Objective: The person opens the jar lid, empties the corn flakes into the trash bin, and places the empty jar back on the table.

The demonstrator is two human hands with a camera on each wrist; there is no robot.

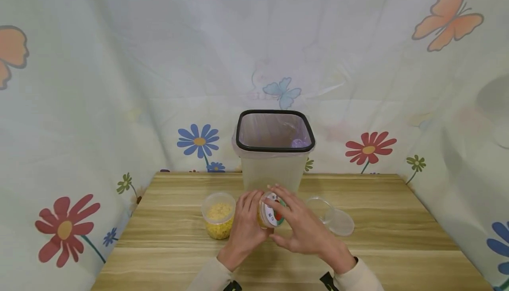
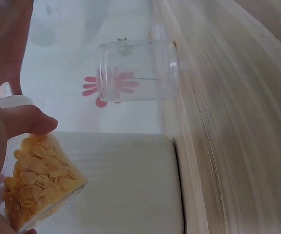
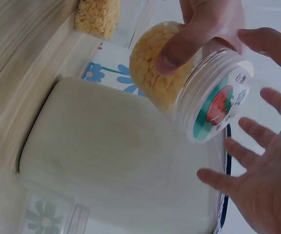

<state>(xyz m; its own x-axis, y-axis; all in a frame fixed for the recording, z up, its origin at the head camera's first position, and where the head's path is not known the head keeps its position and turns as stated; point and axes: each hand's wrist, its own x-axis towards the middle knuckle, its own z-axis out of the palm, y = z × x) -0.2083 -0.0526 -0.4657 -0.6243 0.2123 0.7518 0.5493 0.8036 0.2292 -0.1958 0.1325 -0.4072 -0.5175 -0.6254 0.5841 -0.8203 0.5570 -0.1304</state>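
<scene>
The left hand (image 1: 248,222) grips a clear jar of yellow flakes (image 3: 155,63), its thumb and fingers round the body. The jar is tilted, its white lid (image 3: 223,105) with a red and green label turned toward the right hand. The right hand (image 1: 300,224) is spread around the lid, fingers apart; in the right wrist view its fingers (image 3: 252,156) stand off the lid. In the left wrist view flakes (image 2: 38,170) show through the jar wall below the left thumb. An uncovered tub of yellow flakes (image 1: 218,220) stands just left of the left hand.
A pale bin (image 1: 272,167) with a black rim and a purple-tinted liner stands behind the hands. Right of the hands are an empty clear jar (image 2: 135,70) and a translucent round lid (image 1: 342,223) on the wooden table (image 1: 179,255). A flowered curtain hangs behind and at both sides.
</scene>
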